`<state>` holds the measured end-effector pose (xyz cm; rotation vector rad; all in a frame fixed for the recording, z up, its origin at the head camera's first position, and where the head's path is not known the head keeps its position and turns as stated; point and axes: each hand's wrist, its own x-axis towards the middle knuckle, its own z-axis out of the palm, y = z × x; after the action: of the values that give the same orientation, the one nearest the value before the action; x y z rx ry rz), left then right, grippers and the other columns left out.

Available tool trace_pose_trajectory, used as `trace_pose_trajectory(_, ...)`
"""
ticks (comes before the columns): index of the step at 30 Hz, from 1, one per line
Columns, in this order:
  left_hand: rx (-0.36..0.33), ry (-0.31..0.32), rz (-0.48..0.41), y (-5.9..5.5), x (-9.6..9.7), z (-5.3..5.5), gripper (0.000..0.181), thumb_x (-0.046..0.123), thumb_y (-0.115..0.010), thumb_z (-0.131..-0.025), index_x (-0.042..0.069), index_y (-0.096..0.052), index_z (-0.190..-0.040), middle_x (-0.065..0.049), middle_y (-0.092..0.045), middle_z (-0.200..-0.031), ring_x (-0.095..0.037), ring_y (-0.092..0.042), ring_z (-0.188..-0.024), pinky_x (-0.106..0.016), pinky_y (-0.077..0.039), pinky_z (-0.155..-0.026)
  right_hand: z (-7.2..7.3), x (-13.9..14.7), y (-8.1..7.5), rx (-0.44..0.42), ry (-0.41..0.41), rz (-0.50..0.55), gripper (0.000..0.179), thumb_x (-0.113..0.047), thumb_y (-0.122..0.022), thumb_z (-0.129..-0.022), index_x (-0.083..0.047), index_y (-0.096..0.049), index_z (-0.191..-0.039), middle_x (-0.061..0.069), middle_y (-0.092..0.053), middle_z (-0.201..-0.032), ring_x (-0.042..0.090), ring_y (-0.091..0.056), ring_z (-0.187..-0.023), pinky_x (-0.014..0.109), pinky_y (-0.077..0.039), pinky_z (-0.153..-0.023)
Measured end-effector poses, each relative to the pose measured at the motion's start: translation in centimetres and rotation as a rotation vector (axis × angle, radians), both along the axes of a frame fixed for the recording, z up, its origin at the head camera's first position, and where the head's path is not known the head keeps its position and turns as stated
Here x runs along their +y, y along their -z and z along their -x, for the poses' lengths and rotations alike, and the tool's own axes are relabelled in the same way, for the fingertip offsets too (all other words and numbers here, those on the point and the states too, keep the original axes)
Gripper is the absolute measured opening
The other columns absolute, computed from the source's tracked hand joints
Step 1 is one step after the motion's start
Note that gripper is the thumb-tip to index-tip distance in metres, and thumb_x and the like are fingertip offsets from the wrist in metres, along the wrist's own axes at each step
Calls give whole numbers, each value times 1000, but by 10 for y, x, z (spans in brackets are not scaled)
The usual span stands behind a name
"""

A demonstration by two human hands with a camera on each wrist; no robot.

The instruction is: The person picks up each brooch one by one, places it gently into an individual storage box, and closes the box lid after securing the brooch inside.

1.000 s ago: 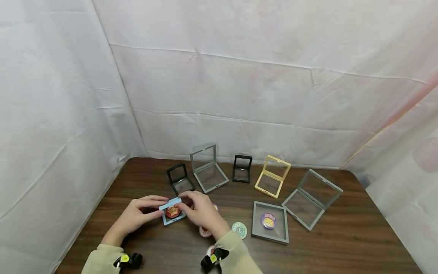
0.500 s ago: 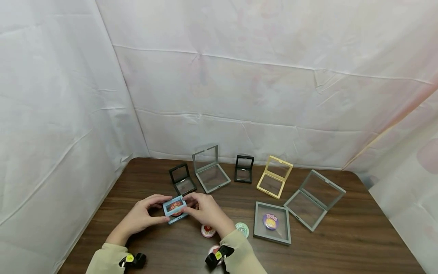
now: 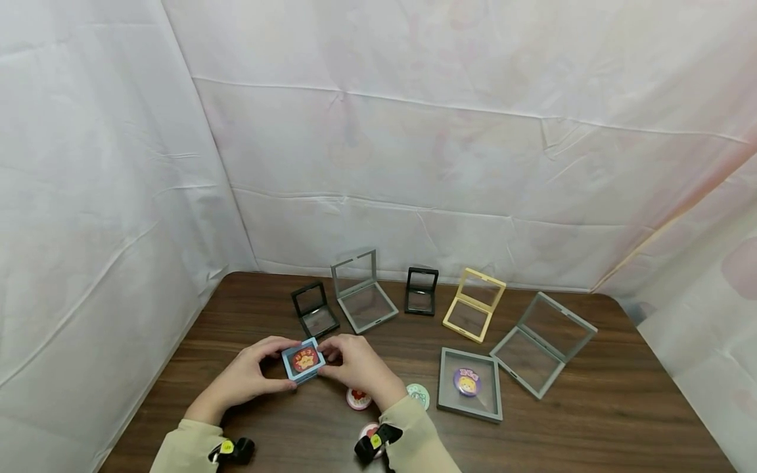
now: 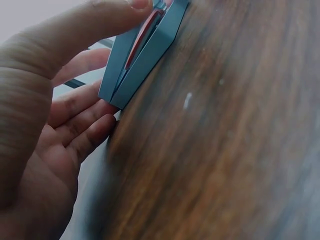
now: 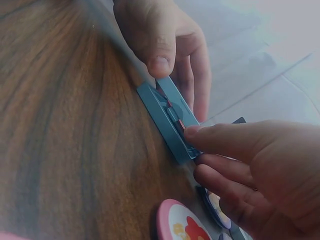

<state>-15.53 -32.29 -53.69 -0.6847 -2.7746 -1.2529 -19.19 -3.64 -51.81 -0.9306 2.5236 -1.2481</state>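
A small light-blue display case (image 3: 306,377) lies on the table with a red round badge (image 3: 305,359) inside, a yellow star-like figure on its front. My left hand (image 3: 248,373) grips the case's left side, thumb at the near corner and fingers at the far one. From the right, my right hand (image 3: 357,369) pinches the opposite side. A narrow gap runs between the case's lid and base in the right wrist view, where the lid (image 5: 181,102) sits low over the base (image 5: 159,122). The badge's red edge (image 4: 142,42) shows in that gap in the left wrist view.
Behind stand open display cases: black (image 3: 319,320), grey (image 3: 368,305), black (image 3: 420,302), yellow (image 3: 467,320) and grey (image 3: 529,358). A grey case (image 3: 470,414) at right holds a purple badge (image 3: 467,382). Red-flower (image 3: 358,398) and green (image 3: 418,395) badges lie near my right wrist.
The blue case's raised lid has swung down toward me over the red badge and now lies almost flat on the base. Both hands have stayed at the case's sides.
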Motion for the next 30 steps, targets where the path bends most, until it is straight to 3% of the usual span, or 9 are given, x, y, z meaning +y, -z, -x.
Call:
trace_pose_trajectory(8, -13, -18, 23, -2, 1, -2, 70, 43, -95, -87, 21, -68, -148, 6, -69, -140, -10, -63, -111, -33, -54, -94, -1, 0, 1, 54, -13, 11, 29, -29, -83, -101, -9, -79, -122, 2, -76, -109, 4, -69, -93, 17, -55, -81)
trace_pose_trajectory(13, -21, -32, 41, -3, 2, -2, 71, 44, -95, -87, 18, -68, -148, 6, -69, -139, -9, -63, -111, -34, -54, -94, -1, 0, 2, 53, -9, 11, 28, -25, -81, -103, -8, -77, -124, 3, -76, -110, 6, -70, -94, 18, -55, -82)
trace_pose_trajectory(22, -6, -39, 63, -2, 2, -1, 69, 45, -95, -86, 23, -69, -147, 8, -68, -138, -9, -61, -112, -35, -53, -96, -1, 0, 3, 93, -7, -47, 43, -28, -80, -104, -7, -73, -140, 0, -73, -106, 3, -62, -88, 17, -51, -76)
trace_pose_trajectory(30, -14, -37, 72, -2, 3, 0, 69, 48, -93, -87, 25, -69, -148, 11, -68, -139, -11, -60, -116, -37, -53, -97, -1, 3, 1, 105, -45, -122, 51, -33, -74, -107, -13, -66, -153, -3, -72, -109, 4, -61, -93, 20, -51, -81)
